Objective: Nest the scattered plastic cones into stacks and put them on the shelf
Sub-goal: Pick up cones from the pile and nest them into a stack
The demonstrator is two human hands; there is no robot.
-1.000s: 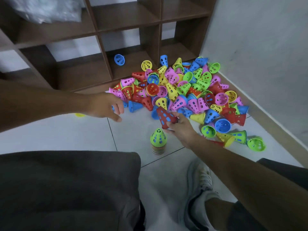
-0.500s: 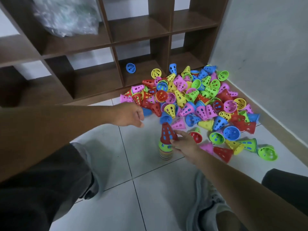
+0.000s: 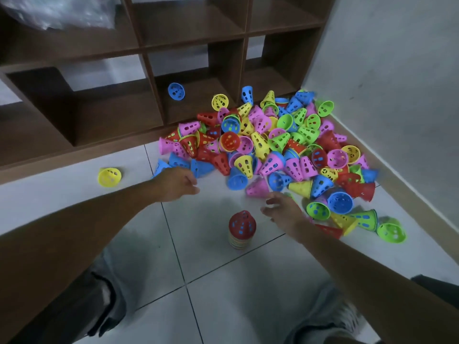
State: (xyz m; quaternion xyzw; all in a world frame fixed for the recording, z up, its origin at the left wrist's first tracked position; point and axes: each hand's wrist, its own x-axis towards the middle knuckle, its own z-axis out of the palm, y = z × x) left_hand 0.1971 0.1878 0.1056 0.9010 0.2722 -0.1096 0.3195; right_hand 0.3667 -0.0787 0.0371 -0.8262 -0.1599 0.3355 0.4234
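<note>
Stack: standing upright on the floor tile, red cone on top, striped rims of the nested cones showing beneath it; no hand is touching it.
Right hand: hovering just right of and slightly beyond the stack's top, fingers spread and loose, holding nothing; fingertips are pointing left, toward the stack.
Pink cone: lying on its side just beyond the right hand's fingers, apart from them.
Left hand: reaching out beyond and to the left of the stack, fingers loosely curled; whether it is gripping anything cannot be told.
Blue cones: lying just beyond the left hand's knuckles, at the near-left edge of the pile.
Pile: loose cones in red, pink, yellow, green and blue, sprawling beyond both hands into the corner, between the shelf and the wall.
Yellow cone: lying alone on the floor, well left of the left hand.
Blue cone on shelf: sitting alone in a bottom cubby, far beyond the left hand.
Shelf: dark wood cubbies, standing on the floor behind the pile.
Plastic bag: crumpled in an upper-left cubby.
</note>
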